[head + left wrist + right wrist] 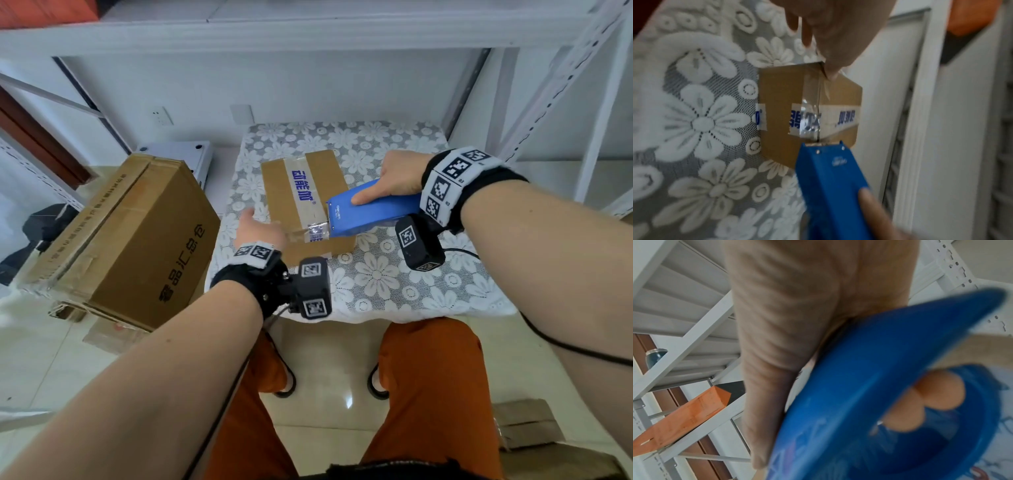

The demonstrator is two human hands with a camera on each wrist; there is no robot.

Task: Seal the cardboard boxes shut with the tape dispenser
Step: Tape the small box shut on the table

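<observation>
Left hand (262, 230) on small box (298, 192), right hand (397, 180) gripping tape dispenser (370, 212)

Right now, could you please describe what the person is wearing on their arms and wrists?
Both forearms are bare, with no sleeves. Each wrist carries a black strap under a white band of square black-and-white coded markers. A black boxy camera module, also bearing coded markers, hangs below the left wrist, and another below the right. A thin black cable trails along the right forearm.

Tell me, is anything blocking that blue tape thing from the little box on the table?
Nothing visible. The right hand holds the blue tape dispenser with its mouth already at the small cardboard box, and the left hand steadies the box's near-left corner, beside the tape's path.
</observation>
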